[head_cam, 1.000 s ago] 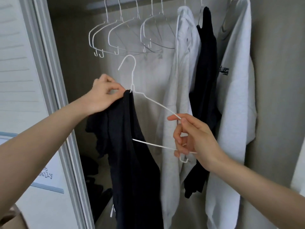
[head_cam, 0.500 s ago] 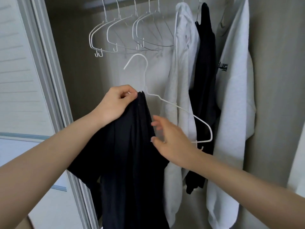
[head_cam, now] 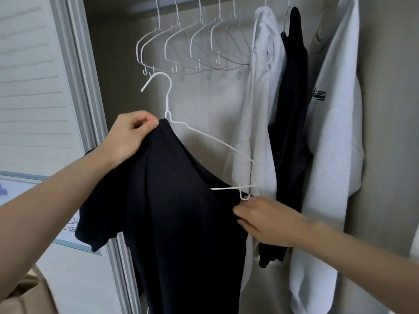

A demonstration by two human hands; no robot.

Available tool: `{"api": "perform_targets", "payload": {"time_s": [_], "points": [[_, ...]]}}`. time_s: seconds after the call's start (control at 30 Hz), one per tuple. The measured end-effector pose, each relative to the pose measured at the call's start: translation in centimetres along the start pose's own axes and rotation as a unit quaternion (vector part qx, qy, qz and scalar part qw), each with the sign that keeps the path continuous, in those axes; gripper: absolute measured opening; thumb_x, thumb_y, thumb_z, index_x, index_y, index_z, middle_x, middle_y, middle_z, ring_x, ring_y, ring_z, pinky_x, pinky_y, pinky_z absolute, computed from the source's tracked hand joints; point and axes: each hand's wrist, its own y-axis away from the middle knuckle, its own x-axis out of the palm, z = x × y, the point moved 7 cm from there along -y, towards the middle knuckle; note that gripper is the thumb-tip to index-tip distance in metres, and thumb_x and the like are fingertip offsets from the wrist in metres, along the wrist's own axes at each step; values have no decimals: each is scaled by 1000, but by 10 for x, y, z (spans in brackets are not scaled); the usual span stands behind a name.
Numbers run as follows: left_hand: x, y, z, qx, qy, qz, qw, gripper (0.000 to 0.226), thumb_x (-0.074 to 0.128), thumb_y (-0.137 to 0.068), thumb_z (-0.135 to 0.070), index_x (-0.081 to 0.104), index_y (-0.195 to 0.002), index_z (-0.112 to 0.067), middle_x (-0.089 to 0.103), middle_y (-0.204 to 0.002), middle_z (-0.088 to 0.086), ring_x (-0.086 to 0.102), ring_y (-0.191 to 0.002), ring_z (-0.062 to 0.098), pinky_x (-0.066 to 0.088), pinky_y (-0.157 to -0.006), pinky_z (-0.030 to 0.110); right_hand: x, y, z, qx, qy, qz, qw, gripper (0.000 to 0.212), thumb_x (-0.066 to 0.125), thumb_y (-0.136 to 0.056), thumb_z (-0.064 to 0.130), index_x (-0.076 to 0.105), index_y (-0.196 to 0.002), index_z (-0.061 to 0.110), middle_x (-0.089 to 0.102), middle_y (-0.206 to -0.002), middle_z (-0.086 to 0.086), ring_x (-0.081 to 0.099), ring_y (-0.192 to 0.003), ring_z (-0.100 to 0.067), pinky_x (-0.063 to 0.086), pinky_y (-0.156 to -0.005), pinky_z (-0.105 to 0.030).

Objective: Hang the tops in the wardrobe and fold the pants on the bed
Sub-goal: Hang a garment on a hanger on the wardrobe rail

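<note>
A black T-shirt [head_cam: 181,211] hangs partly on a white wire hanger [head_cam: 204,134] in front of the open wardrobe. My left hand [head_cam: 131,134] pinches the shirt's collar at the hanger's neck and holds both up. My right hand [head_cam: 267,218] grips the shirt's fabric just below the hanger's right end, which sticks out bare. The hanger's hook is free, below the rail.
Several empty white hangers [head_cam: 192,46] hang on the rail at the upper left. To their right hang a white top [head_cam: 260,109], a black top [head_cam: 292,109] and a white sweatshirt [head_cam: 335,132]. The wardrobe's door frame [head_cam: 81,109] stands at the left.
My right hand dropped from the shirt's middle to the hem of fabric under the hanger's right end. The shirt now spreads wider over the hanger. My left hand kept its hold.
</note>
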Motion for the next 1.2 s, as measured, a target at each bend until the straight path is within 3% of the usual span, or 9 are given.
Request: {"api": "perform_targets", "payload": {"time_s": [0.1,0.2,0.43,0.5,0.6,0.8,1.0,1.13,1.2], "points": [[-19,5,14,-20,4,-17,1000,16,57,-97,-20,71,-89,-15,68,-83,-8,57,-71,-8,43,-68,2,-7,8,-23,-10,53,-42,998,29,34,-96,38,58,-92,22,64,-94,8,51,-114,-8,31,-113,-40],[-23,14,20,-18,-37,3,999,17,57,-98,-18,70,-88,-15,70,-86,-4,58,-73,-8,41,-68,1,-24,15,-45,38,5,-89,995,35,29,-96,45,57,-94,25,60,-101,11,48,-115,-1,14,-117,-40],[16,28,-21,55,-42,45,997,13,61,-95,-20,73,-90,-18,72,-87,-10,63,-85,3,45,-84,19,-59,-22,-35,128,-297,-187,927,18,44,-98,17,59,-92,25,55,-80,19,53,-74,5,37,-69,-5],[24,30,-33,100,-75,45,991,12,62,-94,-22,74,-92,-22,70,-86,-19,62,-85,-5,42,-82,9,-59,-29,-31,157,-369,-190,896,22,41,-98,14,56,-85,24,51,-64,10,45,-58,2,35,-56,-9],[19,31,-24,117,-103,67,985,9,65,-93,-26,73,-90,-22,70,-81,-15,63,-82,0,43,-77,10,-70,-24,-39,161,-439,-268,843,22,43,-93,3,55,-77,10,52,-68,2,48,-68,-5,38,-65,-20],[-20,37,35,14,-44,45,998,27,64,-93,-23,67,-67,-30,62,-64,-9,53,-63,5,39,-61,12,-85,7,-99,227,-561,-354,713,14,50,-80,3,50,-67,-4,41,-63,-5,41,-56,-9,30,-53,-25],[-15,40,43,-96,194,28,976,24,57,-97,-33,74,-85,-22,70,-79,-6,62,-72,2,48,-62,11,-98,4,-106,187,-568,-238,765,24,47,-84,-1,70,-76,4,66,-100,-7,63,-87,-15,48,-77,-24],[-13,38,46,-127,271,21,954,25,54,-98,-37,75,-95,-23,74,-98,-1,69,-89,7,53,-71,16,-109,12,-119,193,-629,-273,702,25,52,-88,11,63,-107,25,66,-106,-2,58,-80,-11,45,-68,-28],[-13,38,49,-129,273,15,953,25,54,-98,-38,75,-97,-24,74,-103,0,69,-93,9,52,-76,20,-95,16,-121,277,-560,-174,761,22,50,-97,25,65,-114,28,67,-94,-1,55,-75,-10,42,-68,-27]]}}
